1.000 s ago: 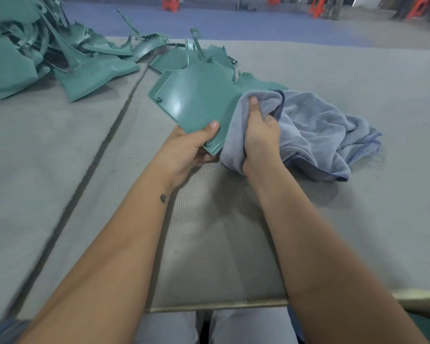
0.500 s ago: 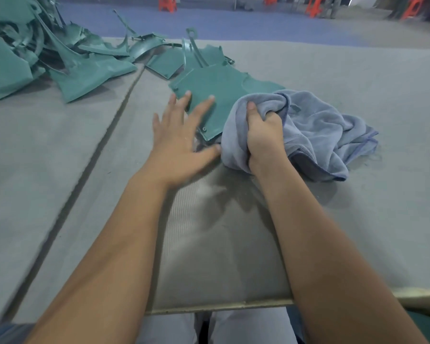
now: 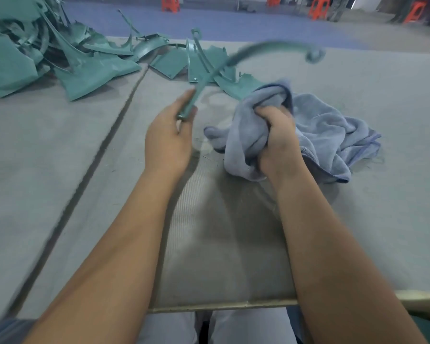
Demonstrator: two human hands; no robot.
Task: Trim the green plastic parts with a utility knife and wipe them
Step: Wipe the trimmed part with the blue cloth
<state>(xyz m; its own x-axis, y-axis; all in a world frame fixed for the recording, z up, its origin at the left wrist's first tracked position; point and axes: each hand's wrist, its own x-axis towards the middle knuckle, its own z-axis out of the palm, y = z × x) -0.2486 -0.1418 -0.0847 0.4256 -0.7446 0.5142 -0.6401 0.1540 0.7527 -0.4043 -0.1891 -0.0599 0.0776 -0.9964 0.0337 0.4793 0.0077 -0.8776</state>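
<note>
The left hand [image 3: 168, 137] pinches the near end of a long, curved green strip [image 3: 236, 59], which rises off the grey tabletop [image 3: 358, 219] and arcs to the right, blurred, ending in what looks like a small ring. The right hand [image 3: 277, 137] is curled tight round a bunch of the blue-grey cloth [image 3: 333, 135], whose remainder lies crumpled on the tabletop just to the right. Beyond both hands a few flat green plastic parts [image 3: 209, 63] lie near the cloth's far edge. A bigger heap of green parts [image 3: 35, 50] sits at the far left. Orange stools [image 3: 170, 3] stand on the floor in the background.
</note>
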